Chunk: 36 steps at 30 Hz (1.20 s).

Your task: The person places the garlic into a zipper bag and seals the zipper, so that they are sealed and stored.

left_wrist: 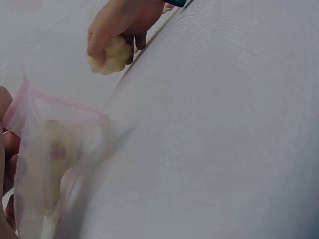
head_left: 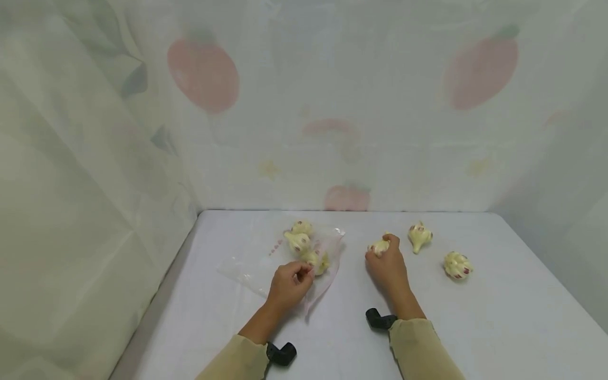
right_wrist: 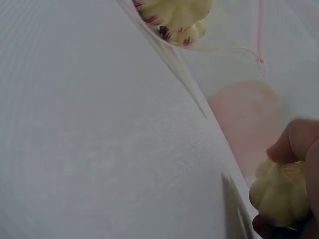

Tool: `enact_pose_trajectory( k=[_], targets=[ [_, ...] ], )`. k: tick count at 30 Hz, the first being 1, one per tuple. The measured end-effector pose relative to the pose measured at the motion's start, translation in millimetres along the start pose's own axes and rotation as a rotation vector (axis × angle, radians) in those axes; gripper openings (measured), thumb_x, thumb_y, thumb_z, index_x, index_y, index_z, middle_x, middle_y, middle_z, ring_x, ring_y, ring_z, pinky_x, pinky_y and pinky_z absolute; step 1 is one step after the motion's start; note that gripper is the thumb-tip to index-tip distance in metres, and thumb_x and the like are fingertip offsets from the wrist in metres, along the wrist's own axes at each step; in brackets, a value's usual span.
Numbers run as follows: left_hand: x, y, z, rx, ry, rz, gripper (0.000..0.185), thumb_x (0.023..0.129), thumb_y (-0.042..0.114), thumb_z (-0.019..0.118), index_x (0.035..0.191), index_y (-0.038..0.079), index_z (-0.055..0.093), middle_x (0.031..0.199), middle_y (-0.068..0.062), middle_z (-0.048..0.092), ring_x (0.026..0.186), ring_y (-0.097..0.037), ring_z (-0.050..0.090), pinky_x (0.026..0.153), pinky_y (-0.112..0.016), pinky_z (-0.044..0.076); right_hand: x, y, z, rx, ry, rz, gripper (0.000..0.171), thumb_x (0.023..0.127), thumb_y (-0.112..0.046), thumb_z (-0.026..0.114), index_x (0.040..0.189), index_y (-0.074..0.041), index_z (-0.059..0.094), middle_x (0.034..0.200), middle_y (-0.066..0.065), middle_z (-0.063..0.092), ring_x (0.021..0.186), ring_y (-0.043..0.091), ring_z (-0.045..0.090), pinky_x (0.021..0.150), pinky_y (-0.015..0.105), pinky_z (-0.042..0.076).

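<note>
A clear plastic bag (head_left: 247, 266) with a pink edge lies on the table, and several cream garlic bulbs with purple-red marks show in it, among them a bulb (head_left: 298, 243) near its middle. My left hand (head_left: 290, 287) pinches the bag's near edge between thumb and fingers. In the left wrist view the pink rim (left_wrist: 65, 103) stands raised beside that hand. To the right of the bag, my right hand (head_left: 390, 269) grips a garlic bulb (right_wrist: 279, 194) between thumb and fingers, close over the table. The palm hides part of this bulb.
Two more garlic bulbs lie right of my right hand: one (head_left: 420, 236) toward the back, the other (head_left: 458, 265) farther right and nearer. The white table (head_left: 351, 338) ends at a printed fabric wall (head_left: 285, 105). Black wrist mounts (head_left: 283, 354) sit by both sleeves.
</note>
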<state>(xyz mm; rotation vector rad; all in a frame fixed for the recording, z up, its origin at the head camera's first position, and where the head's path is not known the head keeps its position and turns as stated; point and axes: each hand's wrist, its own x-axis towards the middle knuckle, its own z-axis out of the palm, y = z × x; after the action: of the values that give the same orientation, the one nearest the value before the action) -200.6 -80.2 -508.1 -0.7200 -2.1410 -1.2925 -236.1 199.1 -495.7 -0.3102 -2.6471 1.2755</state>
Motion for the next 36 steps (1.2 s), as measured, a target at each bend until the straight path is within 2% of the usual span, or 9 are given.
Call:
enact_pose_trajectory(
  k=[2,5,13,18,23,28,30,34,36],
  targets=[
    [1.3,-1.4,0.9,0.042,0.045,0.089,0.013,0.076,-0.002,0.073,0.081,0.010,0.071,0.066,0.004,0.062,0.059,-0.006,0.055,0.055,-0.018,0.045,0.2,0.6,0.0,0.008,-0.021,0.025,0.066,0.081,-0.027,0.064,0.137,-0.013,0.031,0.105,0.025,0.062,0.085,0.031,0.055,0.067,0.038,0.042],
    [1.4,-2.6,2.6,0.065,0.085,0.141,0.014,0.075,-0.003,0.073,0.082,0.009,0.071,0.066,0.004,0.063,0.059,-0.008,0.056,0.054,-0.016,0.043,0.0,1.4,0.7,-0.012,-0.048,0.018,0.064,0.080,-0.027,0.064,0.136,-0.013,0.034,0.102,0.025,0.063,0.083,0.030,0.056,0.068,0.038,0.043],
    [-1.1,-1.5,2.6,0.055,0.064,0.058,0.011,0.079,0.001,0.073,0.084,0.011,0.072,0.069,0.003,0.063,0.062,-0.008,0.057,0.056,-0.014,0.043,-1.6,3.8,2.5,-0.041,-0.043,-0.253,0.056,0.083,-0.022,0.067,0.137,-0.011,0.055,0.131,0.022,0.055,0.112,0.037,0.056,0.089,0.053,0.045],
    [-2.0,-2.8,3.1,0.051,0.060,0.061,0.011,0.079,0.000,0.072,0.083,0.010,0.071,0.069,0.003,0.062,0.062,-0.008,0.056,0.055,-0.015,0.043,-2.2,3.0,1.9,-0.033,-0.096,-0.281,0.054,0.087,-0.020,0.070,0.139,-0.019,0.056,0.136,0.020,0.050,0.124,0.040,0.051,0.100,0.058,0.042],
    [-1.5,-2.9,3.2,0.037,0.048,0.066,0.011,0.080,0.000,0.072,0.084,0.011,0.071,0.069,0.003,0.062,0.062,-0.007,0.055,0.056,-0.015,0.044,-2.6,1.0,3.4,-0.052,-0.118,-0.320,0.051,0.083,-0.014,0.074,0.132,-0.013,0.058,0.135,0.019,0.053,0.121,0.040,0.053,0.100,0.056,0.042],
    [-0.8,-1.8,2.5,0.030,0.039,0.077,0.011,0.080,0.000,0.071,0.084,0.010,0.071,0.068,0.003,0.061,0.061,-0.007,0.055,0.056,-0.016,0.046,-3.4,-0.2,6.0,-0.050,-0.121,-0.318,0.050,0.077,-0.018,0.080,0.121,-0.011,0.059,0.132,0.015,0.055,0.117,0.036,0.054,0.097,0.053,0.043],
    [-0.6,-1.1,2.3,0.030,0.039,0.081,0.011,0.080,0.000,0.072,0.084,0.009,0.071,0.068,0.003,0.061,0.061,-0.008,0.055,0.056,-0.017,0.046,-3.7,-0.9,6.6,-0.041,-0.120,-0.297,0.053,0.077,-0.020,0.080,0.124,-0.010,0.056,0.132,0.016,0.055,0.116,0.035,0.054,0.097,0.053,0.043],
    [-0.9,1.4,1.4,0.029,0.041,0.067,0.010,0.080,0.000,0.072,0.084,0.008,0.072,0.068,0.003,0.061,0.060,-0.008,0.055,0.056,-0.017,0.046,-3.7,-2.8,7.1,0.064,-0.139,-0.194,0.063,0.079,-0.018,0.077,0.132,-0.008,0.044,0.128,0.017,0.055,0.111,0.031,0.055,0.094,0.044,0.044],
    [-1.3,2.7,1.2,0.028,0.042,0.051,0.010,0.080,0.000,0.072,0.084,0.008,0.072,0.068,0.003,0.061,0.060,-0.008,0.055,0.056,-0.017,0.046,-2.6,-3.2,6.9,0.166,-0.174,-0.126,0.065,0.080,-0.017,0.077,0.133,-0.009,0.041,0.125,0.017,0.055,0.107,0.028,0.055,0.090,0.038,0.045]
  ],
)
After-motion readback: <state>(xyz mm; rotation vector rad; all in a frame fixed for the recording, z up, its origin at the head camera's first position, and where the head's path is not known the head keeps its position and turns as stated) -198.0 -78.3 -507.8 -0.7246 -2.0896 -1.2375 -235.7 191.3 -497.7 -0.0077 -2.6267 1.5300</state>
